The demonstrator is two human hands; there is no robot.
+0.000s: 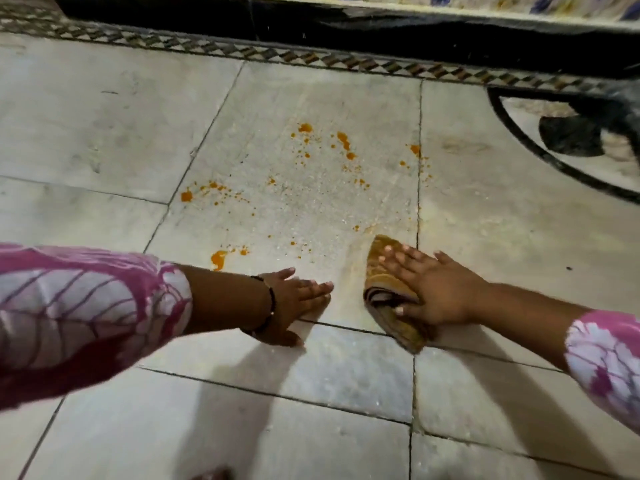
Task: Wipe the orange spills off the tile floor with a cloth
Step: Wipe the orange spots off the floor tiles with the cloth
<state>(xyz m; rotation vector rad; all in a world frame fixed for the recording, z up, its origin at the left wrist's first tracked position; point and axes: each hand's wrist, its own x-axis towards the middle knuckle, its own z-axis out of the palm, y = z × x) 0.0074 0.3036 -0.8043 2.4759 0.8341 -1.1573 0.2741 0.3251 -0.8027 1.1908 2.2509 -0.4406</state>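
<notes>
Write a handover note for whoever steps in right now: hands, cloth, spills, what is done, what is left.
Right hand: flat on the folded brown cloth, fingers straight, thumb at its near edge, pressing it to the tile floor.
Left hand: flat on the bare tile beside the cloth, holding nothing.
Orange spills: scattered over the tile ahead of both hands; one large blob lies close to the left wrist.
Done: a faint yellowish smear shows around the cloth.
Left: nearly all spots are unwiped. Sweep forward and left.
</notes>
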